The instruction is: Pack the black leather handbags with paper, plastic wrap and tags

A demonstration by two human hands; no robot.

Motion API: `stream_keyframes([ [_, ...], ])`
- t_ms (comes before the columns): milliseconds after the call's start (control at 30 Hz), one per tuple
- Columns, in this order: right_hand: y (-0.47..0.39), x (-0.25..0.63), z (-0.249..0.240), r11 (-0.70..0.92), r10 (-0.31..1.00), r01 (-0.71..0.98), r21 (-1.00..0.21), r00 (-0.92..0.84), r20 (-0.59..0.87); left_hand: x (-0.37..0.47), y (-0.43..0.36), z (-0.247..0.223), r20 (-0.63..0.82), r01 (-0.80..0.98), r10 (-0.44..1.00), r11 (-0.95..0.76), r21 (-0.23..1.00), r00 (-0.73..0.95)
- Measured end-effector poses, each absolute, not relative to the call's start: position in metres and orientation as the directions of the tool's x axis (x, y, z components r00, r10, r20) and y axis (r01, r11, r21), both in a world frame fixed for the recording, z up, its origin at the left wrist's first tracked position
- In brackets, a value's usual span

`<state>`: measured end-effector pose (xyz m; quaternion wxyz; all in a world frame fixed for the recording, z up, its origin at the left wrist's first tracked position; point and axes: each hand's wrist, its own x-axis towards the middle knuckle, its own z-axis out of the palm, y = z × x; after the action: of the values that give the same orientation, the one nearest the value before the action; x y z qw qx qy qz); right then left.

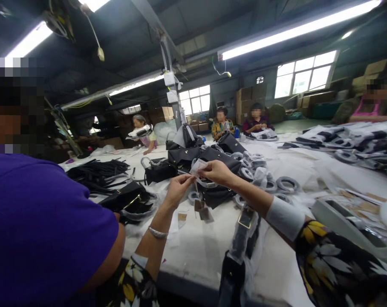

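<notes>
My right hand (217, 172) pinches a small clear plastic packet (198, 166) over the middle of the table. My left hand (179, 189) is closed at the fingertips, right beside the packet. A thin string runs down from the left fingertips, and brown square hang tags (206, 215) dangle on it. Whether the left fingers also touch the packet's edge is too small to tell. Behind and below my hands lie black handbags (183, 155). Nearer to me, a black bag (232, 273) with a plastic-wrapped strap and a gold buckle hangs over the table's front edge.
A person in a purple shirt (46, 226) is close on my left. Black straps (99, 175) are heaped at the table's left. Plastic-wrapped rings (287, 184) and a grey bin (350, 230) are to the right. More wrapped pieces (356, 140) pile up beyond; several people sit across the table.
</notes>
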<state>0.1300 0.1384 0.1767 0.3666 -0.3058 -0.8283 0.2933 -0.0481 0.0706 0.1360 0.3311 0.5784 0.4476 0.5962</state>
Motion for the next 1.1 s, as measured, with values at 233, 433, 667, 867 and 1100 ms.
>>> stream_keyframes([
  [233,0.14,0.124,0.166,0.599,0.708,0.28,-0.75,-0.623,0.333,-0.056,0.064,0.135,0.282,-0.086,0.957,-0.286,0.954,-0.064],
  [433,0.127,0.12,0.152,0.552,0.602,0.309,-0.774,-0.79,0.114,-0.054,0.067,0.153,0.28,-0.213,0.946,-0.311,0.926,-0.163],
  [667,0.122,0.115,0.151,0.581,0.655,0.438,-0.686,-0.752,0.076,-0.056,0.069,0.18,0.346,-0.217,0.893,-0.413,0.885,-0.289],
  [867,0.124,0.129,0.165,0.677,0.669,0.525,-0.515,-0.731,0.135,-0.072,0.071,0.171,0.41,-0.085,0.749,-0.523,0.848,-0.521],
  [1100,0.133,0.134,0.171,0.644,0.759,0.697,-0.316,-0.635,0.147,-0.087,0.067,0.168,0.445,0.02,0.685,-0.533,0.846,-0.577],
])
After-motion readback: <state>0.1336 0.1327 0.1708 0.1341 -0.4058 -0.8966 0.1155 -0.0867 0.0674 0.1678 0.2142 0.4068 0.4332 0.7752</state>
